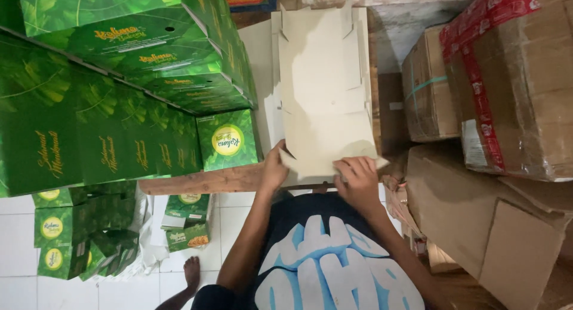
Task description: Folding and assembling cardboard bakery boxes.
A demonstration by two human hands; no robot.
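A stack of flat, unfolded beige cardboard box blanks (322, 89) lies on a wooden table (197, 181) in front of me. My left hand (273, 166) grips the near left edge of the top blank. My right hand (357, 178) presses its fingers down on the near right corner flap of the same blank, which is lifted slightly at the near edge.
Folded green boxes (119, 89) with leaf prints are stacked high on the left of the table, more green boxes (77, 232) sit on the white tiled floor. Large brown taped cartons (507, 89) crowd the right. My bare foot (192, 271) rests on the tiles.
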